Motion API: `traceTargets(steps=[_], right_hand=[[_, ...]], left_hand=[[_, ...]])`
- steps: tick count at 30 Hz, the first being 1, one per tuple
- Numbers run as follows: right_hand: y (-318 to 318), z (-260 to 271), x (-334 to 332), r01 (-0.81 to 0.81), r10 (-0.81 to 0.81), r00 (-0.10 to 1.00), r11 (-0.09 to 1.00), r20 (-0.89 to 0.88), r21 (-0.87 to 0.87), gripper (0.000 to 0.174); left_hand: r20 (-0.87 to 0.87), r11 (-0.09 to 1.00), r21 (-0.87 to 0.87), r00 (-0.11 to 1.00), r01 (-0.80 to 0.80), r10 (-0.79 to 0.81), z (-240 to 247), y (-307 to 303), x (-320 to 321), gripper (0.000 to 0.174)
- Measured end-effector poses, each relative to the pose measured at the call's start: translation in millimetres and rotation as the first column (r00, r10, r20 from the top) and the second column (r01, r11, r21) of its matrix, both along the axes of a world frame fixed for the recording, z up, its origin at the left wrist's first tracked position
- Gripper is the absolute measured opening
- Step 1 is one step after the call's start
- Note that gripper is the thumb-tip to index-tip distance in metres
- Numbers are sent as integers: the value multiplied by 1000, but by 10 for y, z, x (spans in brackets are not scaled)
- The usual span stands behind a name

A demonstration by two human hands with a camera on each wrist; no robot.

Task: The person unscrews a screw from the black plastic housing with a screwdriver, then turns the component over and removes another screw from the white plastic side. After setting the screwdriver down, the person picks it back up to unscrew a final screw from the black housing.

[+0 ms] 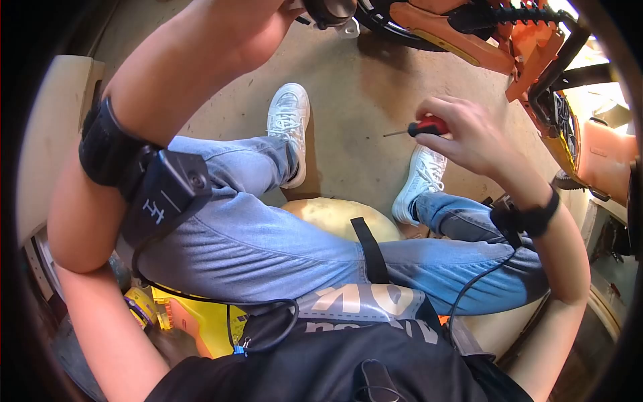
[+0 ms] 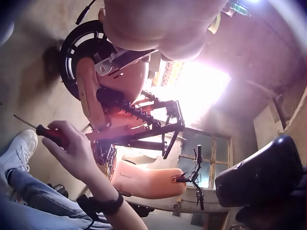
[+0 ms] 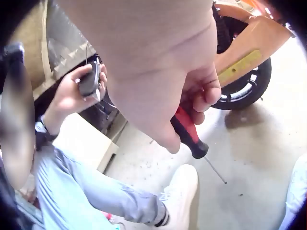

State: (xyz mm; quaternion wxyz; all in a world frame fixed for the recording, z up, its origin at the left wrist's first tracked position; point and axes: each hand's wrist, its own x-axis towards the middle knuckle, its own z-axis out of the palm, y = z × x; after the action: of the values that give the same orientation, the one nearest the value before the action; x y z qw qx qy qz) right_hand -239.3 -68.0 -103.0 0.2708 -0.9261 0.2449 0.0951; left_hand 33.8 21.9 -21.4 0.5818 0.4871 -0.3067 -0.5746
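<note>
My right hand (image 1: 469,130) grips a screwdriver (image 1: 429,127) by its red and black handle. The thin metal shaft points away from the fingers over the concrete floor, above a white shoe. At the top edge of the head view, my raised left hand (image 3: 67,98) is mostly cut off. In the right wrist view it holds a dark rounded part (image 3: 89,82) between thumb and fingers. A small metal tab with a hole (image 1: 349,28) shows beside that part in the head view. The left wrist view shows mostly the heel of this hand (image 2: 158,28), its fingers hidden.
An orange two-wheeler frame (image 1: 462,40) with a black shock spring (image 1: 509,15) and a black wheel (image 2: 72,60) stands ahead and to the right. A pale rounded seat (image 1: 335,213) lies beneath the legs. Behind the left elbow is a yellow item (image 1: 207,321).
</note>
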Motion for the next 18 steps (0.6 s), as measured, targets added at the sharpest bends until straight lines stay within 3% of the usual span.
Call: traceTargets(steps=[1, 5, 8, 10, 18], right_hand=[[-27, -170, 49, -35, 34, 999, 999, -37, -38, 31], [-65, -747, 202, -42, 38, 993, 998, -114, -38, 34], [-69, -1059, 238, -30, 26, 986, 999, -165, -20, 35], [-45, -1176, 238, -19, 16, 988, 1000, -151, -22, 33], [68, -1345, 225, -1, 0, 991, 1000, -134, -11, 32]], left_hand=[[-32, 997, -14, 997, 75, -76, -19, -6, 33, 27], [73, 999, -48, 997, -23, 26, -144, -154, 60, 20], [-34, 990, -125, 997, 69, -74, -86, -68, 68, 17], [39, 966, -210, 988, 155, -150, -174, -155, 114, 17], [31, 992, -107, 998, 62, -59, -149, -102, 54, 14]])
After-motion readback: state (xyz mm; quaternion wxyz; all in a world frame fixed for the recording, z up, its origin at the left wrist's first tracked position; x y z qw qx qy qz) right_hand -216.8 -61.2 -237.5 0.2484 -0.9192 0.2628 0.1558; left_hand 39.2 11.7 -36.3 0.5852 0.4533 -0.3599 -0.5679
